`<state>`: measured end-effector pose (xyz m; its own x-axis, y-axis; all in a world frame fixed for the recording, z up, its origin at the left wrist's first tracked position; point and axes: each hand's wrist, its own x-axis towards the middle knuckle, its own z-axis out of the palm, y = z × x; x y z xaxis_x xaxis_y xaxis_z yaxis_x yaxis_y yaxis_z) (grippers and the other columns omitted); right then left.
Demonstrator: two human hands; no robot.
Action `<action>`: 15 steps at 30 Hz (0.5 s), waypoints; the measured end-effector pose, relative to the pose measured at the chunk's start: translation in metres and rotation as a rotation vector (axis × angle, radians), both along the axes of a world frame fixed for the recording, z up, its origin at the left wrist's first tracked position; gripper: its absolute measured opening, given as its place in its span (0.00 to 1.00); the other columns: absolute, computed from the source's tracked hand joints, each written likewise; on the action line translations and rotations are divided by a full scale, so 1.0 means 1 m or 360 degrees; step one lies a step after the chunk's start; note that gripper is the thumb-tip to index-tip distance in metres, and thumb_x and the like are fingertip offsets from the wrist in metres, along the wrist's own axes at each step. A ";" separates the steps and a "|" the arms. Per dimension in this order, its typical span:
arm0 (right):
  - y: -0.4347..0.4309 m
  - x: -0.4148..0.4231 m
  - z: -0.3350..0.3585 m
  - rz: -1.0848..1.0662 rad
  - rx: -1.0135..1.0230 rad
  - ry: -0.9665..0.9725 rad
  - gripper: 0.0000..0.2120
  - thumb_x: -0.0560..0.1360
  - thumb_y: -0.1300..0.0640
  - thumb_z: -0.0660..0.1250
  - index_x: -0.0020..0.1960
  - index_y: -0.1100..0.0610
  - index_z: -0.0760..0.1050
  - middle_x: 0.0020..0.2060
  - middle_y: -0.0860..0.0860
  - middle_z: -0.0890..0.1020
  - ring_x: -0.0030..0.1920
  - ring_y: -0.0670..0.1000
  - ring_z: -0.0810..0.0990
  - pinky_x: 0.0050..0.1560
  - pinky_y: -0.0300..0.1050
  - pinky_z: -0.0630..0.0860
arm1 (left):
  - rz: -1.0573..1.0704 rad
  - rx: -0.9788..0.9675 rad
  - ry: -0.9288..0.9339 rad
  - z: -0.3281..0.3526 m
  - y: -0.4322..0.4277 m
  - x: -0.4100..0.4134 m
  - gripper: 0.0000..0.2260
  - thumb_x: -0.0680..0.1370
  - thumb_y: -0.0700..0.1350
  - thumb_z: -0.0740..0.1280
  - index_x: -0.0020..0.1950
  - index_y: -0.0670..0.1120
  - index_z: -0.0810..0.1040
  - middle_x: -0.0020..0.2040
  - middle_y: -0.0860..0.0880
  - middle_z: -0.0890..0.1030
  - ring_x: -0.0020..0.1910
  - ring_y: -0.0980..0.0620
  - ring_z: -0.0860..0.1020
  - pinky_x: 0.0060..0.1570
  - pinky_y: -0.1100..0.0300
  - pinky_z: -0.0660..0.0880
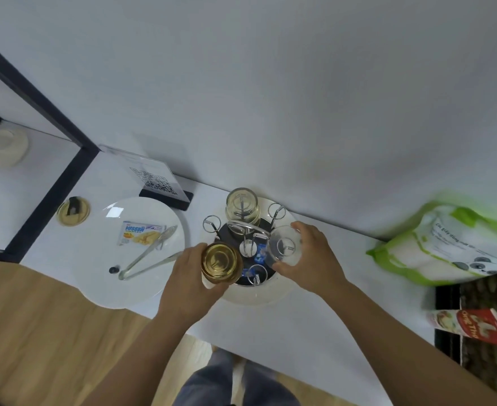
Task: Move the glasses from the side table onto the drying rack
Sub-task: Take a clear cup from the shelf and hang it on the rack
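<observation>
A round drying rack (254,294) with wire loop pegs stands on the white table, its black centre ringed by a white tray. One clear glass (242,207) sits upside down on a far peg. My left hand (188,284) grips a yellow-tinted glass (221,263) bottom-up over the rack's near left side. My right hand (311,259) holds a clear glass (285,244) bottom-up over a peg on the right side. A free loop peg (211,224) stands at the rack's left and another (276,210) at the far right.
A white plate (141,285) left of the rack carries a snack packet (140,232) and clear tongs (149,254). Behind it stands a QR-code sign (156,180). A small lid (73,212) lies further left. A green-and-white bag (446,244) lies at right, a red booklet (473,326) near it.
</observation>
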<state>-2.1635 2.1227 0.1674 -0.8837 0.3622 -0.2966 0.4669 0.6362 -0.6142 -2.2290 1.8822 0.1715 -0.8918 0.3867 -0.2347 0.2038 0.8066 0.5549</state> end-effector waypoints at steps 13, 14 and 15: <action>-0.006 0.006 -0.003 -0.0057 0.0049 -0.0074 0.45 0.63 0.42 0.78 0.73 0.51 0.61 0.64 0.50 0.73 0.63 0.50 0.70 0.58 0.44 0.72 | -0.0052 -0.0009 -0.0001 -0.006 -0.001 -0.012 0.33 0.66 0.60 0.76 0.66 0.51 0.69 0.60 0.51 0.76 0.56 0.53 0.72 0.52 0.56 0.74; -0.006 0.006 -0.003 -0.0049 0.0057 -0.0082 0.45 0.64 0.42 0.78 0.73 0.51 0.60 0.65 0.50 0.72 0.64 0.51 0.70 0.59 0.45 0.72 | -0.0055 -0.0013 0.0004 -0.006 -0.001 -0.013 0.33 0.66 0.60 0.76 0.66 0.51 0.70 0.59 0.51 0.76 0.56 0.52 0.72 0.52 0.56 0.74; -0.006 0.006 -0.001 -0.0033 0.0073 -0.0096 0.46 0.64 0.41 0.78 0.74 0.51 0.60 0.66 0.50 0.71 0.65 0.51 0.69 0.60 0.46 0.71 | -0.0057 -0.0017 0.0009 -0.006 -0.001 -0.013 0.33 0.66 0.60 0.76 0.66 0.51 0.69 0.59 0.51 0.76 0.56 0.52 0.72 0.52 0.56 0.74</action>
